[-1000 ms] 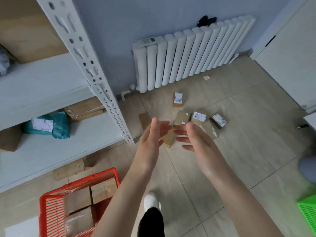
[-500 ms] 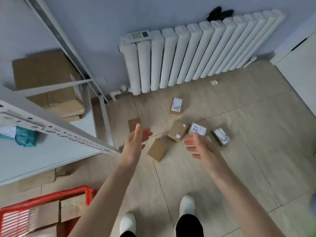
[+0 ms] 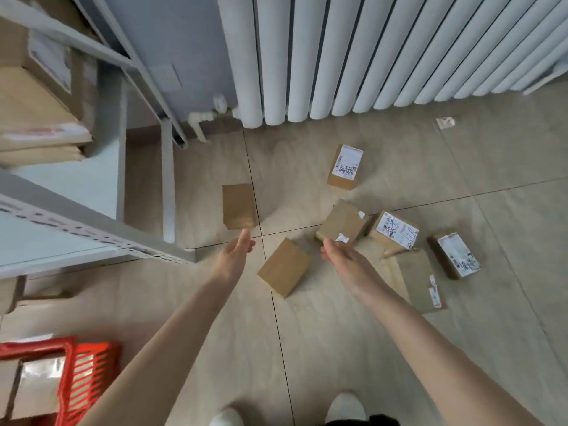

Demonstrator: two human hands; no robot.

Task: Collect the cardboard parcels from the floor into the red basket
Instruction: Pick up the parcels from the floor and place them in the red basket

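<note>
Our left hand (image 3: 235, 256) and right hand (image 3: 344, 259) hang in front of the white radiator (image 3: 338, 56), fingers straight and loose, grasping nothing. A plain cardboard parcel (image 3: 284, 267) lies between them, with labelled parcels (image 3: 345, 166) nearer the radiator. The red basket (image 3: 89, 373) sits farthest from the radiator, already holding parcels.

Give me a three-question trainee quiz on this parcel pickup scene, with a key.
1. True or false: the left hand grips a parcel.
2. The red basket stands: A) to the person's left, B) to the person's right, C) on a chair.
3. Fill in: the farthest parcel, by the radiator, shows a white ____ on top.
Key: 1 false; 2 A; 3 label.
</note>
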